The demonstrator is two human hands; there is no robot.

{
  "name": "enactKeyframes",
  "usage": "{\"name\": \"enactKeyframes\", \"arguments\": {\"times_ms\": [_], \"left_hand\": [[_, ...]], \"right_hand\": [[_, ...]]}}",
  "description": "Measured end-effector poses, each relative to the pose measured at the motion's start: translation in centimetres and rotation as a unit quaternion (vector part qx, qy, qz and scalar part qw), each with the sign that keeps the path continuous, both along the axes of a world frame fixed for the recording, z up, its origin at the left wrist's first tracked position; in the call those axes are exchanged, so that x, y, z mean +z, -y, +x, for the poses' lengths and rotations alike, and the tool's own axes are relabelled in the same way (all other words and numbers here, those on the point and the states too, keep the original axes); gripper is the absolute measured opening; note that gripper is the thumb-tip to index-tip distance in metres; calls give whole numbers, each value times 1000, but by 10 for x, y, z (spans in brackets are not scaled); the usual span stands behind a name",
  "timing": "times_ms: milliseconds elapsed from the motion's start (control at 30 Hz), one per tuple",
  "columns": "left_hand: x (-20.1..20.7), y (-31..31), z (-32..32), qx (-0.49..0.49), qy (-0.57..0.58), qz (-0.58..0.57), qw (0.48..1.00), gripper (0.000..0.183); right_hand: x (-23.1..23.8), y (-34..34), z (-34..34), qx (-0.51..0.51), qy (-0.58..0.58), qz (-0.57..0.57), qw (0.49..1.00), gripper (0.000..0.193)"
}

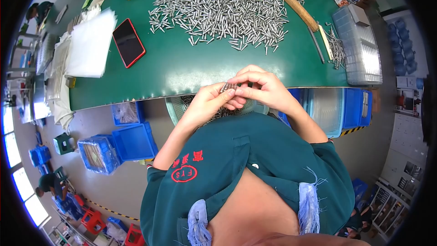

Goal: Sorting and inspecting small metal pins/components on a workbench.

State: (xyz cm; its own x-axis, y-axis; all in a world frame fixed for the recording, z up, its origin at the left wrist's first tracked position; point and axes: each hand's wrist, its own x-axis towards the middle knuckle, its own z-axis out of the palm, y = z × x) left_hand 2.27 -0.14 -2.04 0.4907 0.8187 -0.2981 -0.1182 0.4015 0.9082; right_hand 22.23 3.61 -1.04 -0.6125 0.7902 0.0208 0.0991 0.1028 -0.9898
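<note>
My left hand [207, 103] is closed around several small shiny metal pins [227, 87], held just in front of the table's near edge. Against it, my right hand [263, 89] is closed too, its fingertips pinching at the same pins. Below both hands is a pale green basket [174, 111] with more metal pieces inside, partly hidden by my hands and shirt. Farther off, a wide heap of loose metal pins [223, 7] covers the back middle of the green table [182, 73].
Wooden bars [291, 3] border the heap. A red-edged phone [129, 43] and white sheets [92, 45] lie on the left. Clear plastic trays [359, 48] stand on the right beside long metal rods [336, 48]. Blue crates [134, 141] sit at floor level; co-workers are in the background.
</note>
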Motion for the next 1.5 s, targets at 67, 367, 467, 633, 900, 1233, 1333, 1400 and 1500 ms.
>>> {"name": "enactKeyframes", "arguments": {"times_ms": [67, 367, 467, 633, 900, 1233, 1333, 1400, 1500], "left_hand": [[0, -1, 0, 5, -10, 14, 1000, 28], [2, -11, 0, 10, -9, -8, 1000, 31], [-3, -11, -1, 20, -9, -21, 1000, 31], [-7, -6, -5, 17, -26, -5, 1000, 31], [-9, -3, -7, 13, -23, 0, 1000, 30], [0, -19, -6, -9, -33, 55, 998, 30], [7, -19, -4, 3, -53, 52, 997, 29], [8, -18, -4, 3, -56, 55, 997, 29], [6, -18, -5, -4, -72, 66, 995, 27]], "right_hand": [[-2, -2, 0, -7, -5, 10, 1000, 20], [0, -13, 2, -66, 1, -21, 998, 11], [8, -31, 5, -120, 10, -101, 988, 16], [-21, -135, 51, -321, 84, 51, 942, 24], [-3, -221, 107, -425, 86, 228, 872, 35], [23, -54, 1, 89, 63, 82, 991, 23], [25, -41, -7, 73, 80, 114, 988, 22], [24, -38, -10, 51, 86, 141, 985, 20], [22, -36, -12, 40, 90, 144, 985, 18]]}}
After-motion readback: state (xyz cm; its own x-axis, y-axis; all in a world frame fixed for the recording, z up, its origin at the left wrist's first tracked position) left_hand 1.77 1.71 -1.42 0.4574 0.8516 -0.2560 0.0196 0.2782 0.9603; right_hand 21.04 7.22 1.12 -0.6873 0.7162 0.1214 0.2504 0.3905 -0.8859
